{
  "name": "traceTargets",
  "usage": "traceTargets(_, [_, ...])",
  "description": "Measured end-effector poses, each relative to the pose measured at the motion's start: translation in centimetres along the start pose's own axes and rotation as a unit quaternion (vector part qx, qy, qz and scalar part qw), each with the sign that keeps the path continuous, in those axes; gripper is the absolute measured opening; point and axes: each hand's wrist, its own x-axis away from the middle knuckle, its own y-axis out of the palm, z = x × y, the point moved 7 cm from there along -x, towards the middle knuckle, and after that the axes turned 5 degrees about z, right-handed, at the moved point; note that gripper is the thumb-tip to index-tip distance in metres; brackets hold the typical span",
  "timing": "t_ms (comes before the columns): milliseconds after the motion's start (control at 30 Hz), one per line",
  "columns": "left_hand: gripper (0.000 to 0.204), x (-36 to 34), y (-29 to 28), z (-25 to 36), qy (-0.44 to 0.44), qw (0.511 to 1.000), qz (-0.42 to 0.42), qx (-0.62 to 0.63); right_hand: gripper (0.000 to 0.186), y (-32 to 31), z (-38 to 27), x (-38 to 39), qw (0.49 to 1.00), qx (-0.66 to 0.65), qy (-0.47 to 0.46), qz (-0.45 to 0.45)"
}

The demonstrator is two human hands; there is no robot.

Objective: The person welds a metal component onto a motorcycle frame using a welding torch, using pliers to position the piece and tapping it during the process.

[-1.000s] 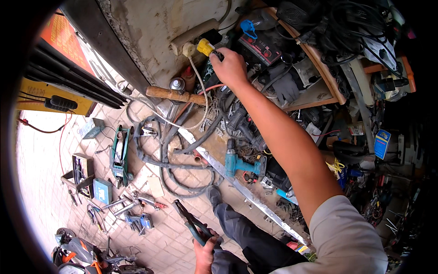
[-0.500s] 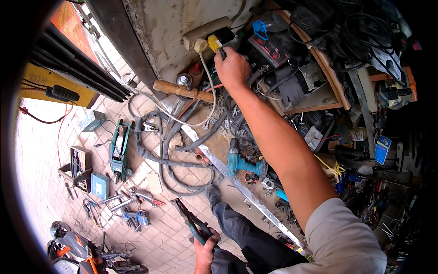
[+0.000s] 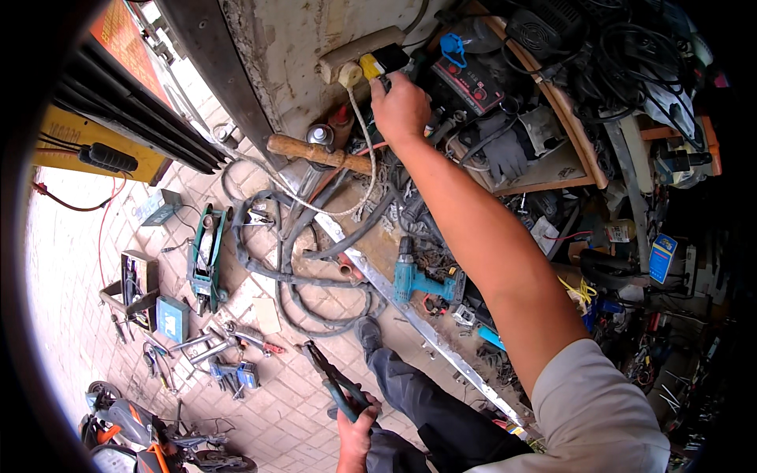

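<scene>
Since a second ago, my right hand has brought the yellow plug closer against the power strip. Loops of grey hose lie on the paving, left of my right fingers and ahead of my left ones. That strip is on the wall, just beyond my right fingers. Nearer my body than them is the teal drill, chuck pointing away from me. My left hand is wrapped round green-handled pliers, whose slanting long axis points the nose ahead and left of the fingers. Smallest, the plug is gripped in my right fingers, long axis slanting ahead and left, yellow end toward the strip.
</scene>
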Motion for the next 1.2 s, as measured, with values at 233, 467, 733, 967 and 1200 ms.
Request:
traceTargets(233, [0.062, -0.2, -0.3, -0.2, -0.003, 1.000, 0.000, 0.014, 0.031, 0.4, -0.1, -0.2, 1.000, 0.017, 0.021, -0.008])
traceTargets(467, [0.063, 0.1, 0.5, 0.4, 0.004, 1.000, -0.003, -0.009, 0.034, 0.9, 0.4, -0.8, 0.996, 0.013, 0.060, -0.068])
traceTargets(733, [0.065, 0.4, 0.2, 0.0, 0.008, 1.000, 0.003, 0.003, 0.030, 1.0, -0.3, -1.2, 0.998, 0.036, 0.028, -0.049])
traceTargets(967, [0.028, 0.8, -0.9, -0.4, 0.022, 0.999, 0.024, -0.012, 0.048, 2.5, 2.2, -3.3, 0.989, 0.059, -0.041, -0.132])
traceTargets(1200, [0.062, 2.3, -4.1, -4.2, -0.030, 0.999, 0.019, -0.022, 0.047, -4.2, -1.5, 0.3, 0.979, -0.175, -0.102, 0.020])
